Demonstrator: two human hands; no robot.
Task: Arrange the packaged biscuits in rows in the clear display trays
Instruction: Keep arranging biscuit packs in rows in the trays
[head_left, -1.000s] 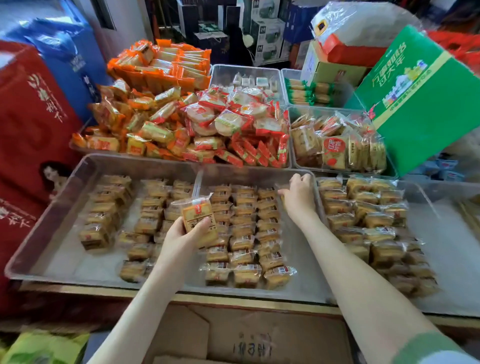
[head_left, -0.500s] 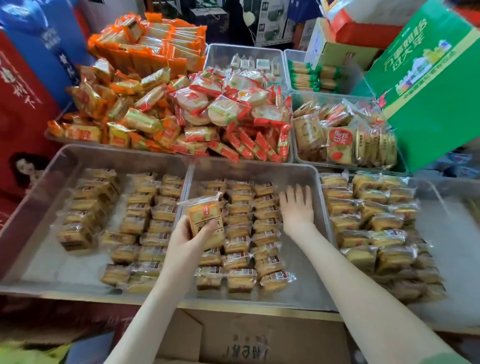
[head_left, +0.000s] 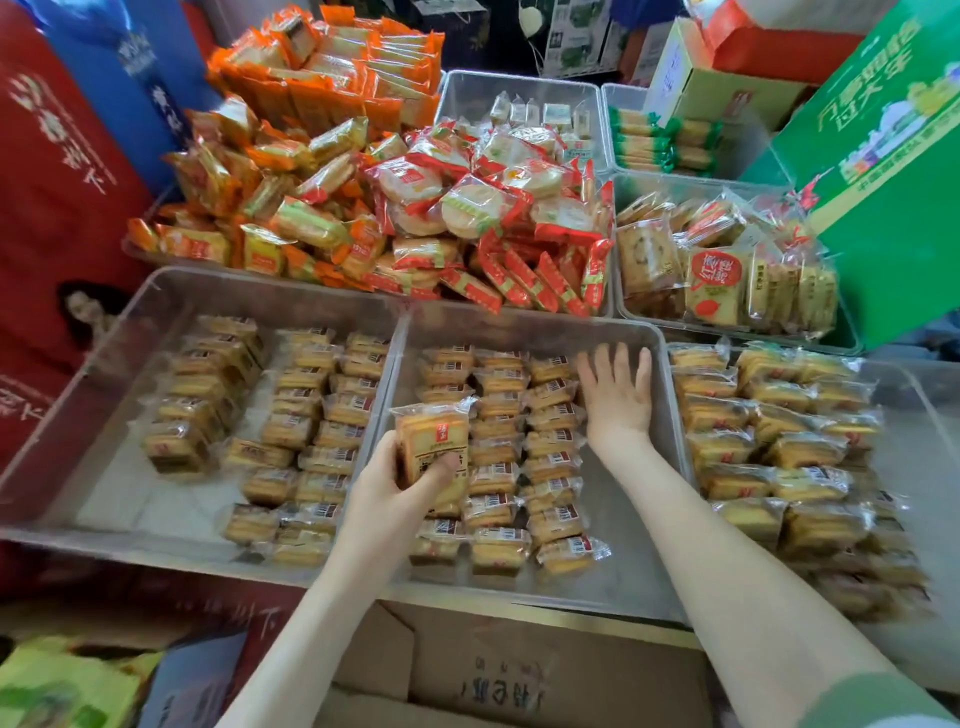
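Biscuit pack (head_left: 431, 441) sits upright in the left hand (head_left: 387, 493). The thumb curls across its lower front and the other fingers wrap behind it, mostly hidden. Label faces the camera. The pack is lifted above the near half of the middle tray (head_left: 641, 551), over the row of packs closest to those fingers.

Right hand (head_left: 618, 402) lies palm down at the far end of the same tray, fingers straight and slightly spread, holding nothing. Fingertips point at the tray's far wall and are close to it; cannot tell if they touch. The thumb is just beside the farthest pack of the nearest row. Bare tray floor lies to the little-finger side and back under the wrist.

Rows of packs (head_left: 498, 467) fill the middle tray in three lines, all on the thumb side of the right hand. Left tray (head_left: 130, 499) holds more rows, beyond the left hand's knuckles. Right tray (head_left: 930, 426) holds looser packs, past the right little finger.

Heaped snack packs (head_left: 467, 208) in orange and red wrappers lie beyond both sets of fingertips. Green box (head_left: 883, 171) stands far right. Cardboard box (head_left: 519, 670) sits below the forearms.
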